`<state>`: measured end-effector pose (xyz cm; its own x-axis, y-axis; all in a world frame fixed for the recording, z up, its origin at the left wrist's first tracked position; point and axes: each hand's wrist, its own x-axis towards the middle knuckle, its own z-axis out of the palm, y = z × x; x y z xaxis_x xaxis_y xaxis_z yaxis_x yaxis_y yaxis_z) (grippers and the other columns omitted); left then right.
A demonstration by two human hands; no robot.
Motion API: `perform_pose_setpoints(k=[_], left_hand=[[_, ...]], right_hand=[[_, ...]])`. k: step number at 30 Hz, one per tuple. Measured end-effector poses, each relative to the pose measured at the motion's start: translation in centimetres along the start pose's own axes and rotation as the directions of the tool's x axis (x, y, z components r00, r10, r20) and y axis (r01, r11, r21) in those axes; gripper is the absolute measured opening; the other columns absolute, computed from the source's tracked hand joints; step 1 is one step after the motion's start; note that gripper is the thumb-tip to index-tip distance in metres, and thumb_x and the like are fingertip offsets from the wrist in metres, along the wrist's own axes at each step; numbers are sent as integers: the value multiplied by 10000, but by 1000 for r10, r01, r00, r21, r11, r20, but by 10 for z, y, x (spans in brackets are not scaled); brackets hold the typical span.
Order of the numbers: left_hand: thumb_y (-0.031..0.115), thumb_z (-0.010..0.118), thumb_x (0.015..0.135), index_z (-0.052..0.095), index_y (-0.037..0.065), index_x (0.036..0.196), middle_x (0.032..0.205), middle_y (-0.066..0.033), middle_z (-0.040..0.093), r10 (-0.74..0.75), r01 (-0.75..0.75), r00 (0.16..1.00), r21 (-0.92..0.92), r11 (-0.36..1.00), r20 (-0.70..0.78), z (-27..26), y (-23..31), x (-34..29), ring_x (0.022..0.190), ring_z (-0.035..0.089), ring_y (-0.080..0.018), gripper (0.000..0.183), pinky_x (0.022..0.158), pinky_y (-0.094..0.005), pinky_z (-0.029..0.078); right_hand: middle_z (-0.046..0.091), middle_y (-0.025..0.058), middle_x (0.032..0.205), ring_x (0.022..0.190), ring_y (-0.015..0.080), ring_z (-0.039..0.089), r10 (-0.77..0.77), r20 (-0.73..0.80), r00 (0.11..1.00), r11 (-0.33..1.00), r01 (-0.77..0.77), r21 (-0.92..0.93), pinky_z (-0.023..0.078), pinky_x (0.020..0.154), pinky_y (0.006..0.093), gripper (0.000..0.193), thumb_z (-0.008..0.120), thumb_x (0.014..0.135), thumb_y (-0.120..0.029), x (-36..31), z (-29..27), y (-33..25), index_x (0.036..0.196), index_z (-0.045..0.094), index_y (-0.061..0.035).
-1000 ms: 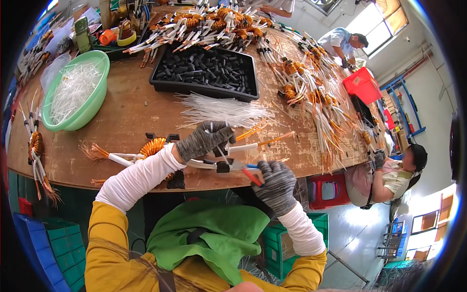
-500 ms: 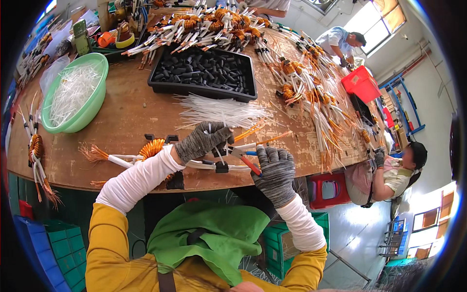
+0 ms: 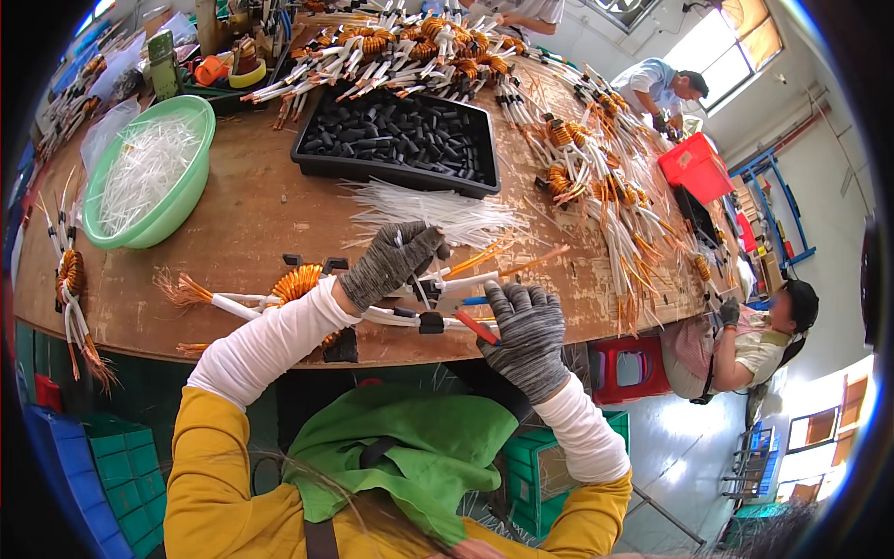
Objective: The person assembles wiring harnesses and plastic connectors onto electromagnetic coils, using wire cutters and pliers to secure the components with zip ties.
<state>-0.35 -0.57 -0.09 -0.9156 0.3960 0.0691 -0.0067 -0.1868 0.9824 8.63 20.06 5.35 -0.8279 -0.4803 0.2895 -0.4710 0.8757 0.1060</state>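
Grasping pliers (image 3: 477, 327) in the right hand (image 3: 529, 335), with the red and blue handles spread apart; clenching the left hand (image 3: 396, 265) on a thin white strip (image 3: 420, 293). Holding both grips above a brown table (image 3: 251, 224), near its front edge, over a surface scuffed pale in patches. Working over white cables (image 3: 456, 323), passing below both grips, banded with black tape (image 3: 431, 323) between them, and leading to an orange coil (image 3: 298, 282) left of the left grip, partly behind the white sleeve (image 3: 265, 345). Facing a heap of loose strips (image 3: 438, 212) just beyond the grips, then a black tray (image 3: 400, 177) of black tubes (image 3: 400, 135), then a coil pile (image 3: 419, 42). Having a green basin (image 3: 189, 191) well left of the left grip. Looking past the right grip, farther right, to a red bin (image 3: 694, 168), a blue frame (image 3: 778, 210) and a bright window (image 3: 731, 56). Sharing the room with a seated co-worker (image 3: 754, 345) well right of the right grip, near a red stool (image 3: 605, 373), above a shiny floor (image 3: 689, 447).
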Motion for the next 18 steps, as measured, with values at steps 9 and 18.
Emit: perform_pose_setpoints(k=[9, 18], left_hand=[[432, 501, 873, 640, 63, 784, 503, 41, 434, 32, -27, 997, 65, 997, -64, 1, 4, -1, 458, 389, -36, 404, 436, -198, 330], [360, 497, 890, 636, 66, 800, 556, 25, 495, 80, -76, 996, 127, 989, -29, -4, -4, 3, 504, 441, -58, 337, 471, -215, 371]], right_hand=[[502, 82, 934, 889, 233, 484, -80, 46, 996, 983, 87, -164, 375, 796, 398, 636, 676, 574, -307, 14, 1, -14, 1132, 513, -49], [531, 55, 806, 774, 228, 533, -91, 113, 989, 990, 102, -94, 436, 657, 371, 446, 661, 609, -287, 22, 13, -15, 988, 559, -73]])
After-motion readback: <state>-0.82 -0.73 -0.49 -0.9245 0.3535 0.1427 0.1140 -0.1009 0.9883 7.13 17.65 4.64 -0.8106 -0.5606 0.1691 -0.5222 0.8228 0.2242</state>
